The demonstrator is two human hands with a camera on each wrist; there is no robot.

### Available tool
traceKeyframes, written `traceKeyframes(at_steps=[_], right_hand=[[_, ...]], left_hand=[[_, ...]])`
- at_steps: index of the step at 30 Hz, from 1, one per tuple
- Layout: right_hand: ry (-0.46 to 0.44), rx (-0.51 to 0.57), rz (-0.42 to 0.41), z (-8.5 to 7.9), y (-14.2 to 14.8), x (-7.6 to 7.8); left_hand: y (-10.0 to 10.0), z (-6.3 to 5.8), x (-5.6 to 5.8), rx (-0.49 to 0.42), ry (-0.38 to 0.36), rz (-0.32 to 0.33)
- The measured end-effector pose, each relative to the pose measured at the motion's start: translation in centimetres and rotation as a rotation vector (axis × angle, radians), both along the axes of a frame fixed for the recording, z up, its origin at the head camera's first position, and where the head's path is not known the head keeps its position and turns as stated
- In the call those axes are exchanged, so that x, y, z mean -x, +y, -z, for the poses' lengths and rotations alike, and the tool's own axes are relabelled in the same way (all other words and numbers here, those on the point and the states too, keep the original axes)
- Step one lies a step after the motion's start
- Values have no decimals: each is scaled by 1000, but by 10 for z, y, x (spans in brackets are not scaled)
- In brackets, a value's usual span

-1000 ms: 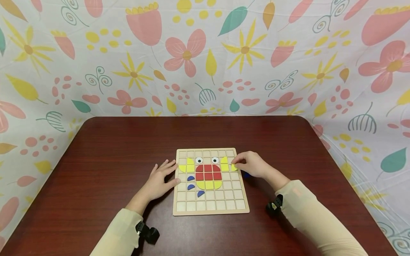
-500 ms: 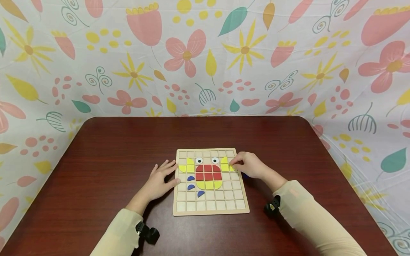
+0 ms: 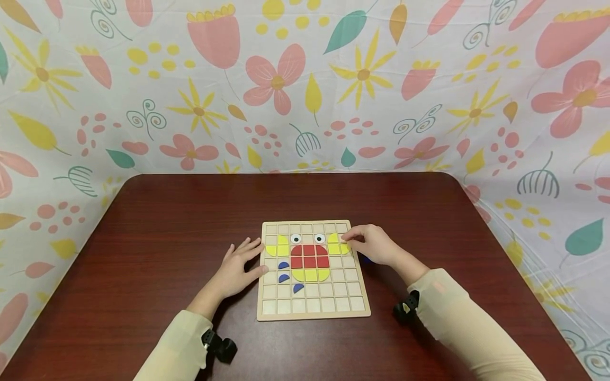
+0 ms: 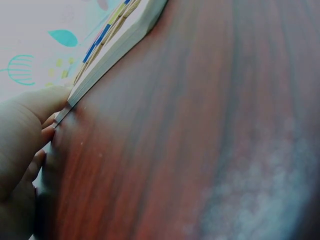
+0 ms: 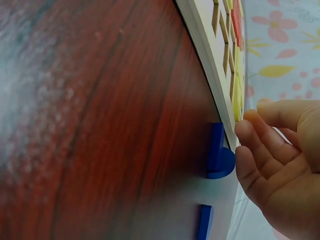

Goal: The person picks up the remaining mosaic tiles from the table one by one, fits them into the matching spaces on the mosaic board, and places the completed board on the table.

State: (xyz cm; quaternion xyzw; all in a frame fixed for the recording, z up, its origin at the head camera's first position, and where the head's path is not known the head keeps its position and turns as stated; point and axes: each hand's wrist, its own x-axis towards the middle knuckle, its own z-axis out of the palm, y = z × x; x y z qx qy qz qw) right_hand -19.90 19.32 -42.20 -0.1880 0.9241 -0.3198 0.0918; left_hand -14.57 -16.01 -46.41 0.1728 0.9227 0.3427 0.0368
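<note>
A wooden grid board (image 3: 314,317) lies on the table, bearing red tiles (image 3: 310,256), yellow tiles (image 3: 311,275) and two round eye pieces (image 3: 296,239). My left hand (image 3: 236,272) rests along its left edge with fingers spread, thumb at the rim. By the right edge is my right hand (image 3: 375,245), fingertips right at a quarter-round yellow tile (image 3: 345,248) lying in its cell. In the right wrist view its fingers are loosely bent, with nothing seen between them. Several blue half-round pieces (image 3: 284,278) lie on the board's left part.
Beside the board's right edge, partly under my right hand, lie blue pieces (image 5: 220,155) on the dark red table (image 3: 190,211). A flowered cloth (image 3: 305,106) hangs behind the table. Both wrists carry black cameras (image 3: 220,346).
My right hand has moved the yellow tile a little left into the cell at the right end of its row, then its fingers drew slightly back. The left hand has stayed still.
</note>
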Motion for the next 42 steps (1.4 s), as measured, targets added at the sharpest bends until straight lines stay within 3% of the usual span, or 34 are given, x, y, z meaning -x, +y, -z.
traceKeyframes(at_steps=[10, 25, 32, 42], right_hand=[[-15, 42, 73, 3, 9, -2], [64, 70, 135, 12, 37, -9], [50, 91, 184, 11, 53, -15], [74, 14, 219, 11, 70, -24]], left_hand=[[-2, 2, 1, -1, -3, 1], [-4, 5, 1, 1, -8, -3], [-2, 2, 0, -1, -6, 1], [0, 1, 0, 0, -3, -1]])
